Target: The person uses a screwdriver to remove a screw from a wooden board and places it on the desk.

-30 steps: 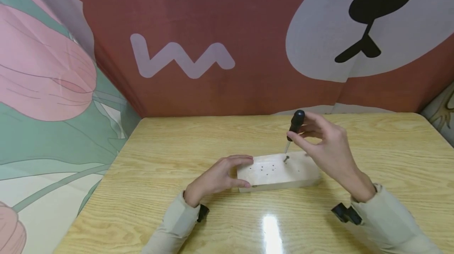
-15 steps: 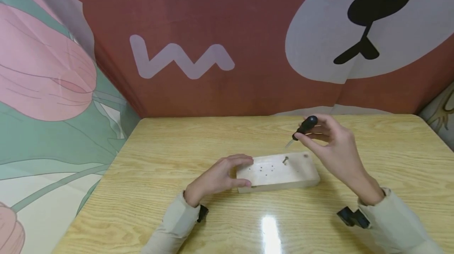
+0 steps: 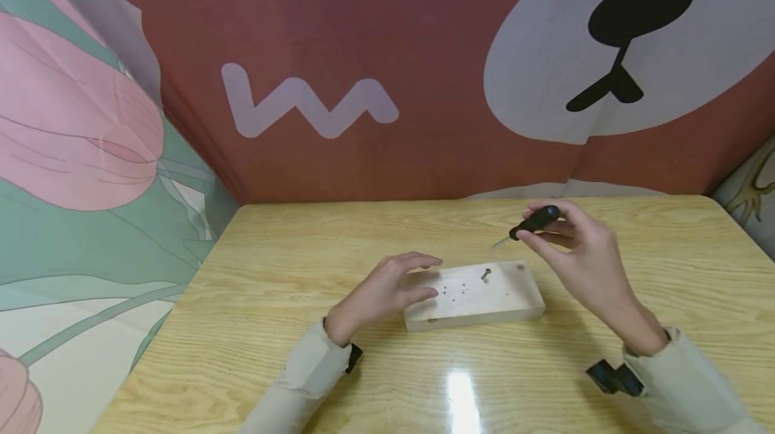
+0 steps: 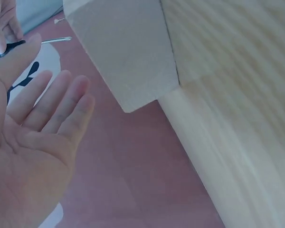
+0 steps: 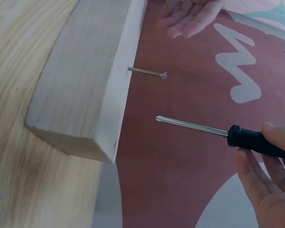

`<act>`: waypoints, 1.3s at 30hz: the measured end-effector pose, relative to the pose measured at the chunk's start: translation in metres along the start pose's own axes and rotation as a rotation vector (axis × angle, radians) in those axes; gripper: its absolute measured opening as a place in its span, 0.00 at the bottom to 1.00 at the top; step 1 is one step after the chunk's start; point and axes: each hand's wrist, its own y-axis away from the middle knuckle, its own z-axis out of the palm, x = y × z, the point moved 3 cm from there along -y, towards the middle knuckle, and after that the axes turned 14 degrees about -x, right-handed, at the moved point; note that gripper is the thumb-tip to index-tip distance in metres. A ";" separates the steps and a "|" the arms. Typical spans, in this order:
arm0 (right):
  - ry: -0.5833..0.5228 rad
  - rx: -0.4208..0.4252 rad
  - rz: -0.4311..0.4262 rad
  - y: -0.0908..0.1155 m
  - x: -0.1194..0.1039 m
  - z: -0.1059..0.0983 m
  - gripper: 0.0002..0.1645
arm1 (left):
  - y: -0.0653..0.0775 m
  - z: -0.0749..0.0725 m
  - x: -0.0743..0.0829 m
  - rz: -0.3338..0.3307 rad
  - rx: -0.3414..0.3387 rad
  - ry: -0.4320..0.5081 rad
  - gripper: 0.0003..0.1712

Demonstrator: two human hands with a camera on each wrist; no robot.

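A pale wooden block [image 3: 484,299] with several small holes in its top lies on the table. One screw [image 3: 486,274] stands partly sunk in that top; its threaded shank [image 5: 147,72] shows in the right wrist view. My right hand [image 3: 584,256] pinches the black handle of a screwdriver [image 3: 535,222] between thumb and fingers. The shaft [image 5: 192,126] points left, its cross tip apart from the screw. My left hand [image 3: 390,289] hovers over the block's left end, fingers extended and apart from the wood, as the left wrist view [image 4: 42,128] also shows.
The wood-grain table [image 3: 290,252] extends around the block on all sides. Behind it rises a reddish-brown printed cloth [image 3: 363,165], and a floral cloth [image 3: 91,219] hangs at the left. Small black devices [image 3: 614,378] sit at the sleeve cuffs.
My left hand has let go of the block's left end and lifted off. My right hand has moved right with the screwdriver, which now lies flatter and farther from the screw.
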 end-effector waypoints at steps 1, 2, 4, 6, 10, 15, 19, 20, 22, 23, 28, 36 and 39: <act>0.004 -0.004 0.001 0.001 0.001 -0.001 0.26 | -0.002 0.000 0.001 0.008 0.007 0.005 0.25; 0.008 -0.007 0.002 0.002 0.002 -0.001 0.26 | -0.003 0.000 0.001 0.012 0.012 0.012 0.24; 0.005 -0.009 0.009 0.003 0.004 -0.003 0.26 | -0.007 0.001 0.002 0.016 0.021 0.029 0.23; 0.004 -0.009 0.017 0.005 0.006 -0.004 0.26 | -0.011 0.001 0.002 0.018 0.027 0.042 0.22; 0.018 -0.001 0.029 0.008 0.009 -0.008 0.26 | -0.021 0.002 0.005 0.021 0.029 0.048 0.20; 0.051 0.019 0.042 0.010 0.012 -0.012 0.26 | -0.033 0.003 0.011 0.030 0.027 0.020 0.19; 0.057 0.022 0.061 0.013 0.016 -0.015 0.26 | -0.041 0.004 0.017 0.042 0.020 -0.012 0.19; 0.056 0.021 0.065 0.014 0.017 -0.015 0.26 | -0.043 0.005 0.017 0.045 0.017 -0.019 0.19; 0.055 0.021 0.071 0.015 0.019 -0.016 0.26 | -0.047 0.006 0.019 0.050 0.013 -0.025 0.18; 0.057 0.022 0.074 0.016 0.020 -0.016 0.26 | -0.049 0.007 0.019 0.052 0.012 -0.029 0.18; 0.067 0.026 0.087 0.018 0.023 -0.018 0.25 | -0.059 0.012 0.020 0.037 -0.001 -0.067 0.18; 0.075 0.023 0.123 0.019 0.026 -0.019 0.23 | -0.069 0.017 0.022 -0.019 -0.020 -0.073 0.17; 0.080 0.017 0.135 0.020 0.027 -0.020 0.23 | -0.071 0.020 0.023 -0.037 -0.029 -0.062 0.16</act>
